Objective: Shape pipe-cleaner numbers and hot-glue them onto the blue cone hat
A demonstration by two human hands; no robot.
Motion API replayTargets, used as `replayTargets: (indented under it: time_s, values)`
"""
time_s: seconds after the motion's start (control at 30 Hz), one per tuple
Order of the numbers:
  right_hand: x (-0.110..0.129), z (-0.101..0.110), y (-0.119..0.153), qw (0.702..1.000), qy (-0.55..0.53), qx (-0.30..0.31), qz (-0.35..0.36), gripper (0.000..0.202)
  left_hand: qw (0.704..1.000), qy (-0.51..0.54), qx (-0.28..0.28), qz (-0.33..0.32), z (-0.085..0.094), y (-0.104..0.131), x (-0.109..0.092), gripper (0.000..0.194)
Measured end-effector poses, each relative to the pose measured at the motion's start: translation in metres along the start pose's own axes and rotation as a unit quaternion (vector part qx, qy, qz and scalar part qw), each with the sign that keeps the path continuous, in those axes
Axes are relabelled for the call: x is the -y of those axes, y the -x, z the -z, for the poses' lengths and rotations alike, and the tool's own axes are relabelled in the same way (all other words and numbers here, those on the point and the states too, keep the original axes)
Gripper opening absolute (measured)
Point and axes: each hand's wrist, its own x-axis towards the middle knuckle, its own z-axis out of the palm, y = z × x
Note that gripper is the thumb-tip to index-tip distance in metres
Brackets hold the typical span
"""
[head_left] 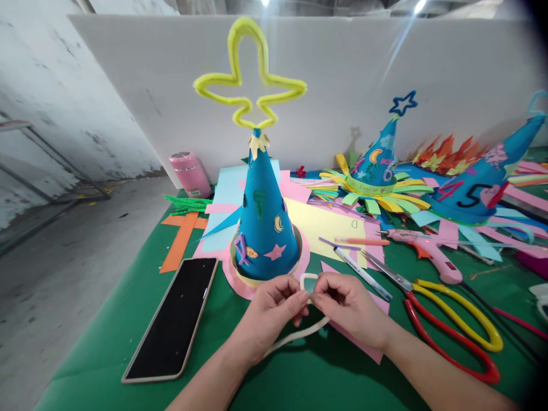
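Left hand (274,311) and right hand (353,311) pinch a white fuzzy strip (295,339) between thumbs and fingertips, apparently bending it into a small loop; its loose length curves below them. Holding that bend calls for a steady pinch. The strip is just in front of the blue cone hat (266,191), over the green bench (103,342).

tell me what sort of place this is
Probably a craft workspace: a pink glue gun, scissors and a decorated blue cone hat sit on a green-covered table.
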Motion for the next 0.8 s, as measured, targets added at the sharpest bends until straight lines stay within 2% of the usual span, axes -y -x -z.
replayTargets:
  time_s: [0.1, 0.23, 0.33, 0.5, 0.8]
  values:
    - [0.0001, 0.0003, -0.0002, 1.000, 0.020, -0.011, 0.005, 0.018, 0.999, -0.042, -0.011, -0.006, -0.0014, 0.0002, -0.0012, 0.025]
    - [0.0026, 0.0046, -0.0009, 0.999, -0.033, -0.002, -0.003, 0.024, 0.997, -0.074, -0.014, 0.013, -0.0034, 0.0019, -0.0038, 0.026]
    - [0.0024, 0.0063, -0.0014, 0.998, -0.060, -0.022, 0.007, 0.018, 0.997, -0.078, -0.012, 0.019, -0.0051, 0.0031, -0.0052, 0.027]
    - [-0.0016, 0.0024, -0.0017, 0.998, -0.014, -0.053, 0.029, 0.015, 0.989, -0.148, 0.012, -0.002, -0.0085, 0.0044, -0.0067, 0.029]
    - [-0.0024, -0.0010, -0.0023, 0.999, 0.030, -0.036, 0.009, 0.014, 0.963, -0.261, 0.039, -0.047, -0.0090, 0.0024, 0.0025, 0.018]
